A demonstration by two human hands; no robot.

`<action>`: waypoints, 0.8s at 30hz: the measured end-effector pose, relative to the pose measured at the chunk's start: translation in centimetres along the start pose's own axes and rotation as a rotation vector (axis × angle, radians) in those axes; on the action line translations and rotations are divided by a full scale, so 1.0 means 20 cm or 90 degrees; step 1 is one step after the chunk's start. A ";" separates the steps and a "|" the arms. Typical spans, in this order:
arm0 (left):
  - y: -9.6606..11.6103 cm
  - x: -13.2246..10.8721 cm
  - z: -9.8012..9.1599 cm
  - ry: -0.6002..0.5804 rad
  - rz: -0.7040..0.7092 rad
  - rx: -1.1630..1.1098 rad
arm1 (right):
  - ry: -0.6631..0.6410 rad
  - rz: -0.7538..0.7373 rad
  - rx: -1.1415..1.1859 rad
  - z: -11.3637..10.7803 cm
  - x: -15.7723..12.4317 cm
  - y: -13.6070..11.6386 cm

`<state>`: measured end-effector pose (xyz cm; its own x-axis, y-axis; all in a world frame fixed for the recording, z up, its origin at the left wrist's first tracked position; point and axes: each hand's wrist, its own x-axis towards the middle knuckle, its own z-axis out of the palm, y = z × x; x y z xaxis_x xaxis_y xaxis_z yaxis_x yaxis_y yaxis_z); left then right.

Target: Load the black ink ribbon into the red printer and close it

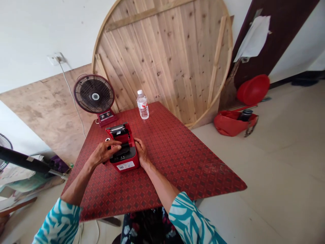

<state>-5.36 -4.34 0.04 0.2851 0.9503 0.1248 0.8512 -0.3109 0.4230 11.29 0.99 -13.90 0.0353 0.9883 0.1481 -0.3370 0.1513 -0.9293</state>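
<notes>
A small red and black printer (123,149) with its lid raised stands on a red patterned table (175,152). My left hand (103,151) lies over its left side, fingers curved across the black top. My right hand (141,152) presses against the printer's right side, fingers closed along the casing. A small white roll (107,139) lies on the table just left of the printer, behind my left hand.
A clear water bottle (142,104) stands at the table's far edge. A red table fan (95,98) sits at the far left corner, its cord running to a wall socket (56,58). A round wooden tabletop (167,57) leans on the wall. Red basins (238,112) lie on the floor.
</notes>
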 end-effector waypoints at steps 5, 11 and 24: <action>0.04 -0.13 0.06 0.079 0.100 0.038 | -0.003 -0.007 0.000 0.00 -0.01 0.00; 0.01 -0.09 0.15 0.159 0.185 0.102 | -0.010 0.004 0.010 -0.01 0.00 0.02; 0.10 -0.25 0.21 0.234 0.279 0.159 | 0.004 -0.008 0.001 -0.01 0.01 0.04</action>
<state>-3.29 -9.81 -3.47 0.4989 0.6623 0.5589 0.7794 -0.6249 0.0449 11.23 1.30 -14.66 0.0462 0.9865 0.1573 -0.3383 0.1637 -0.9267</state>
